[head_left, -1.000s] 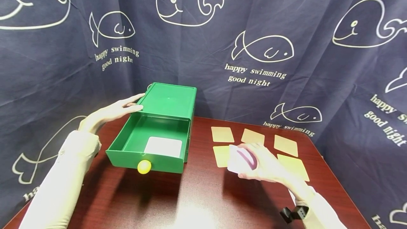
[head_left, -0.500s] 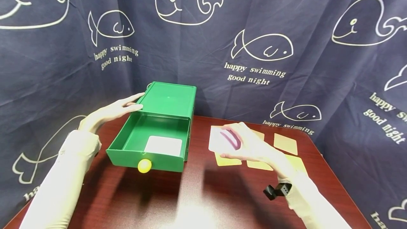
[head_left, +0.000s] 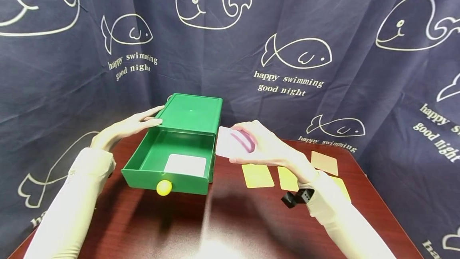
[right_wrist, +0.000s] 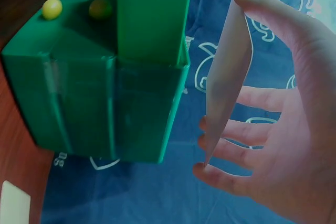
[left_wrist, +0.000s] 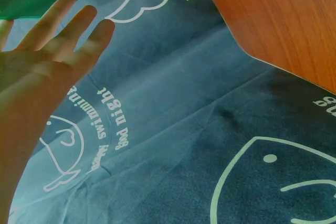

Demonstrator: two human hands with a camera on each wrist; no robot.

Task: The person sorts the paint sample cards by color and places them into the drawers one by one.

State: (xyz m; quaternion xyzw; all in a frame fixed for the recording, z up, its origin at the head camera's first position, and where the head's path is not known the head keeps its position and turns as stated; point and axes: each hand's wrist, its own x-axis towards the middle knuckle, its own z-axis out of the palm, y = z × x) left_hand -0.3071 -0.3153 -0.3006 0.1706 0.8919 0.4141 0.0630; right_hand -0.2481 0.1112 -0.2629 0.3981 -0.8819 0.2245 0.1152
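Observation:
A green drawer cabinet stands on the left of the table. Its top drawer is pulled out, showing a yellow knob and a white card lying inside. My left hand touches the cabinet's left top edge with straight, spread fingers. My right hand pinches a pale, slightly bent card with a purple arc on it. The right wrist view shows that card between thumb and fingertips, in the air beside the cabinet's right side.
Several yellowish square cards lie on the reddish-brown table at right, some hidden behind my right arm. A dark blue curtain with whale and fish drawings stands close behind the cabinet.
Holding the pale card, my right hand has moved left and away from me, from above the yellowish cards to beside the cabinet. My left hand and the drawer stay put.

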